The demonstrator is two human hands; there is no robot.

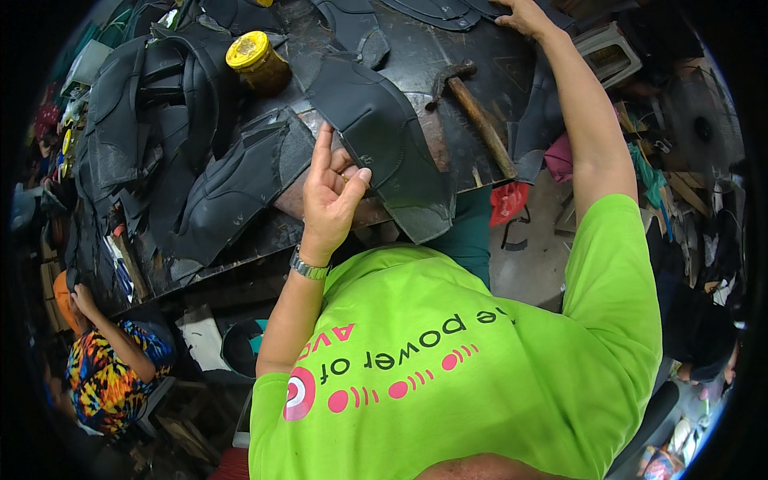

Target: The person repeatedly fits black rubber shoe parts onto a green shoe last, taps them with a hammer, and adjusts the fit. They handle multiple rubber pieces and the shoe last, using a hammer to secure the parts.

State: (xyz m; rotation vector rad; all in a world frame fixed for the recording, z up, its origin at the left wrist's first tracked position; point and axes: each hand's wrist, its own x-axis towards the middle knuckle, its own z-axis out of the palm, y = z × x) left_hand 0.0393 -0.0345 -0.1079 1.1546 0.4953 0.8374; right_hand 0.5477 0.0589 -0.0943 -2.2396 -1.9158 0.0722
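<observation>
My left hand [332,192], a metal watch on its wrist, is at the left edge of a black stitched shoe upper [380,132]. Its thumb overlaps the upper, one finger stretches along the edge, and the others curl in beside it. That upper lies on the dark table [416,60], its lower end reaching past the near edge. At the far right my right arm is extended, and my right hand [524,16] has its fingers apart beside a stack of flat black pieces [436,12]. The top of the picture partly cuts this hand off.
More black uppers [232,180] pile up on the left. A yellow-lidded jar [260,68] stands behind them. A wooden-handled hammer [482,128] lies right of the held upper. Another person in a multicoloured shirt [116,376] is at the lower left. A pale crate [612,56] stands at right.
</observation>
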